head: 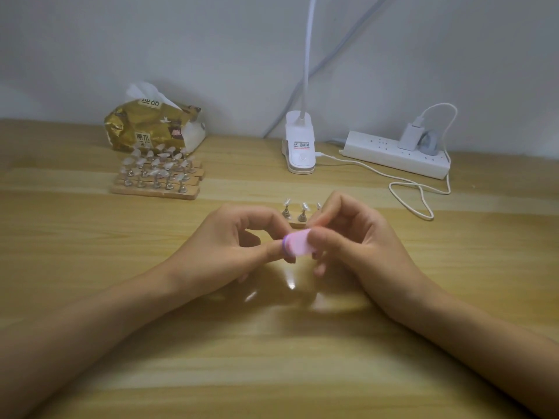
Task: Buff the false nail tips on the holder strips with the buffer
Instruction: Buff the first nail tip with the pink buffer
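Note:
A small pink buffer (298, 244) with a purple edge is blurred at the middle of the wooden table (272, 358). My right hand (351, 246) grips it between thumb and fingers. My left hand (239, 243) has its fingers curled with thumb and forefinger pinched right at the buffer's left end; what they hold is hidden. Just behind the hands lies one wooden holder strip (298, 223) with clear nail tips on metal stands, partly covered by my right fingers. A stack of more holder strips (157, 176) with several nail tips sits at the back left.
A gold tissue pack (154, 125) stands behind the stacked strips. A white clip lamp base (299, 146) is at the back centre, and a white power strip (396, 154) with a plugged charger and looping cable (417, 195) lies at the back right by the wall.

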`<state>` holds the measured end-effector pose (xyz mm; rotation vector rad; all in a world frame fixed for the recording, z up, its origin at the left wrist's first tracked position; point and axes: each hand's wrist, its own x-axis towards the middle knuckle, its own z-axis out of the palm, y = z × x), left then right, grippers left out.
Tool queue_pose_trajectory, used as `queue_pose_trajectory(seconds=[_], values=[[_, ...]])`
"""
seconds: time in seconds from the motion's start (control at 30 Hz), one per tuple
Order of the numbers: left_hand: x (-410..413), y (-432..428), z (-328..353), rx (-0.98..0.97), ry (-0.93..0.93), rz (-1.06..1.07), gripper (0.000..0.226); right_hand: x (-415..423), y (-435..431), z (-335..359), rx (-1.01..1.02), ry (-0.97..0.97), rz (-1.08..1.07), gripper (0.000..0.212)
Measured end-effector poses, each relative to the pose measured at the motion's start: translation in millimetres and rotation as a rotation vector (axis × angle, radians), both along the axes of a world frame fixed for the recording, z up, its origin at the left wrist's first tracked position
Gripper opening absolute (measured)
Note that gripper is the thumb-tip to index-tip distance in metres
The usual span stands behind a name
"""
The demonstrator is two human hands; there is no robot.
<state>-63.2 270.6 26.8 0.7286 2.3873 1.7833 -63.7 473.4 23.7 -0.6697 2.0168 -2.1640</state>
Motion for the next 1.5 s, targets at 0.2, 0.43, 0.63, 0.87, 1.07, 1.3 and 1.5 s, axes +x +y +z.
queue_pose_trajectory(seconds=[0.2, 0.43, 0.63, 0.87, 1.07, 1.3, 1.5], values=[[-1.4, -0.8, -2.3, 0.002, -0.002, -0.005, 0.012, -0.2, -0.8, -0.2, -0.039, -0.024, -0.038, 0.014], [-2.2, -1.9, -2.6, -0.001, -0.007, -0.025, 0.007, -0.1, -0.8, 0.4, -0.06, -0.025, -0.049, 0.021], [-2.7, -0.7, -2.5, 0.001, -0.01, -0.024, 0.009, -0.4, -0.7, 0.6, -0.07, -0.038, -0.055, 0.018], [-2.8, -1.0, -3.3, 0.004, 0.007, -0.045, 0.008, 0.9, -1.1, 0.4, -0.067, -0.011, -0.061, 0.02], [-3.6, -1.6, -5.7, 0.008, 0.022, -0.053, 0.01, 1.1, -1.9, 1.0, -0.052, -0.001, -0.031, 0.02], [-4.1, -1.8, -6.3, -0.002, 0.032, -0.058, 0.006, 1.6, -2.2, 1.1, -0.048, -0.006, -0.041, 0.02], [-3.0, -1.3, -6.0, -0.007, 0.038, -0.052, 0.01, 1.8, -1.5, 0.2, -0.012, 0.024, -0.02, 0.015]])
